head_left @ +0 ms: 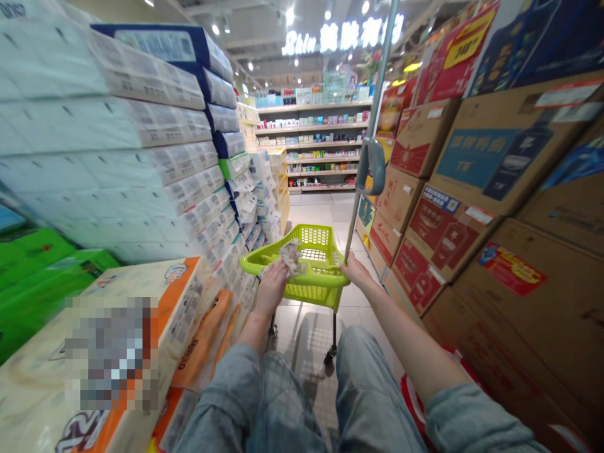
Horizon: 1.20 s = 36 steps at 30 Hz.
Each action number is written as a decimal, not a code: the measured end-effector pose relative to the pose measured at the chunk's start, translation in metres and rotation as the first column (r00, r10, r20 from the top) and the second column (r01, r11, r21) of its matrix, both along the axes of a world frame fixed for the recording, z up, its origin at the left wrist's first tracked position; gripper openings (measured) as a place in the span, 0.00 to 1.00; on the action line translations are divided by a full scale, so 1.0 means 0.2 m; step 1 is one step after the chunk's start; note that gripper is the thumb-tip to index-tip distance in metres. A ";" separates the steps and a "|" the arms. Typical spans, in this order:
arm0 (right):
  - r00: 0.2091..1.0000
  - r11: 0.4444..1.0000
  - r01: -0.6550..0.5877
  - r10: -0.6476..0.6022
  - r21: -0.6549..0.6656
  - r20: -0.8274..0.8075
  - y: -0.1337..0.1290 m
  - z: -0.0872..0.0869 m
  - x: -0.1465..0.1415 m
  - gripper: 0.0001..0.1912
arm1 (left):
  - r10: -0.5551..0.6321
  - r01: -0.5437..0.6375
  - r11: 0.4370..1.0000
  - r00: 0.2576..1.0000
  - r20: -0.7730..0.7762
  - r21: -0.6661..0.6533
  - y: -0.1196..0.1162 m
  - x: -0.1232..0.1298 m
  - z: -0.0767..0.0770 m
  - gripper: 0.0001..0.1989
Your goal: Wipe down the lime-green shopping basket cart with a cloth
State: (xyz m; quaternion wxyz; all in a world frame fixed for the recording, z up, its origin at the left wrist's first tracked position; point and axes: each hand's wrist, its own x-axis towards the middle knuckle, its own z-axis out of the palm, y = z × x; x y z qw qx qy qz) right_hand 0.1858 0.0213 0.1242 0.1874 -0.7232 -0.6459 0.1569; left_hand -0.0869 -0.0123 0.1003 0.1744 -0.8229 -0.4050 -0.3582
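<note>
A lime-green shopping cart (315,234) with a perforated basket stands in front of my knees. My left hand (274,280) is closed on a crumpled whitish cloth or tissue (291,255), which lies against the near left part of the basket rim. At the near right corner, my right hand (355,272) is closed around the rim by the foot of a grey pole (355,217); its fingertips are partly hidden. The pole rises past the top of the view and carries a grey loop handle (376,167).
Stacked white tissue packs (141,163) wall the left side. A large tissue pack with an orange band (184,277) lies closer, beside green packs (51,283). Cardboard cartons (491,145) rise on the right. Shelves of small goods (325,129) stand across the tiled floor (321,204).
</note>
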 end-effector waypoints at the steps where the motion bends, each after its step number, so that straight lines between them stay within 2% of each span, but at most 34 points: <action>1: 1.000 0.999 0.017 -0.016 -0.040 0.019 -0.01 0.02 0.00 0.26 | 0.055 -0.054 0.998 0.998 0.023 -0.021 0.02 -0.03 0.01 0.17; 4: 0.988 0.992 0.090 -0.078 -0.091 0.130 -0.02 0.08 -0.03 0.25 | 0.127 -0.126 0.988 0.992 0.002 -0.089 0.08 -0.07 0.05 0.18; 7: 0.955 0.982 0.186 -0.176 -0.021 0.238 -0.03 0.10 -0.08 0.23 | 0.106 -0.107 0.990 0.994 -0.024 -0.087 0.07 -0.02 0.04 0.20; 10: 0.939 0.970 0.241 -0.238 0.018 0.246 -0.03 0.08 -0.10 0.23 | 0.047 -0.051 0.996 0.997 -0.061 -0.075 0.01 0.07 0.03 0.20; 13: 0.925 0.969 0.228 -0.246 0.094 0.289 -0.07 0.07 -0.08 0.22 | -0.023 0.008 0.995 0.988 -0.151 -0.101 -0.04 0.15 0.06 0.20; 16: 0.929 0.941 0.088 -0.196 0.326 0.314 -0.15 0.04 -0.08 0.16 | -0.065 0.029 0.985 0.974 -0.216 -0.167 -0.02 0.19 0.12 0.19; 17: 0.940 0.900 0.001 -0.150 0.435 0.307 -0.18 0.03 -0.10 0.12 | -0.060 0.018 0.982 0.974 -0.217 -0.189 0.00 0.20 0.14 0.19; 18: 0.950 0.831 -0.093 -0.091 0.549 0.299 -0.21 0.02 -0.12 0.09 | -0.044 0.000 0.978 0.977 -0.211 -0.208 0.02 0.21 0.15 0.19; 20: 0.942 0.640 -0.289 0.057 0.712 0.331 -0.26 -0.01 -0.17 0.05 | -0.006 -0.038 0.972 0.982 -0.188 -0.231 0.06 0.22 0.17 0.18; 21: 0.926 0.555 -0.362 0.122 0.749 0.357 -0.27 -0.02 -0.20 0.06 | 0.002 -0.046 0.970 0.983 -0.182 -0.237 0.07 0.23 0.17 0.18; 22: 0.907 0.495 -0.417 0.178 0.762 0.381 -0.29 -0.03 -0.23 0.07 | 0.000 -0.044 0.970 0.984 -0.180 -0.240 0.08 0.23 0.17 0.19; 23: 0.891 0.464 -0.454 0.224 0.761 0.395 -0.29 -0.04 -0.25 0.07 | -0.011 -0.033 0.970 0.984 -0.179 -0.241 0.09 0.23 0.17 0.19; 24: 0.878 0.464 -0.479 0.261 0.746 0.401 -0.29 -0.04 -0.26 0.07 | -0.030 -0.013 0.971 0.984 -0.177 -0.240 0.09 0.22 0.16 0.19; 25: 0.870 0.487 -0.493 0.291 0.721 0.398 -0.29 -0.03 -0.27 0.07 | -0.054 0.011 0.972 0.983 -0.174 -0.237 0.09 0.21 0.16 0.20; 29: 0.884 0.664 -0.467 0.337 0.584 0.324 -0.24 0.00 -0.23 0.06 | -0.090 0.071 0.983 0.990 -0.107 -0.170 0.05 0.08 0.09 0.21; 32: 0.940 0.797 -0.340 0.278 0.500 0.196 -0.21 0.00 -0.22 0.14 | 0.027 -0.025 0.997 1.000 0.014 -0.073 -0.03 -0.01 0.01 0.23; 34: 0.965 0.879 -0.259 0.215 0.400 0.153 -0.19 0.00 -0.24 0.21 | 0.065 -0.065 0.997 0.998 0.004 -0.046 -0.08 -0.01 -0.02 0.24; 36: 0.968 0.936 -0.214 0.165 0.280 0.190 -0.18 0.01 -0.27 0.24 | 0.033 -0.036 0.998 0.997 -0.071 -0.050 -0.11 0.03 -0.02 0.24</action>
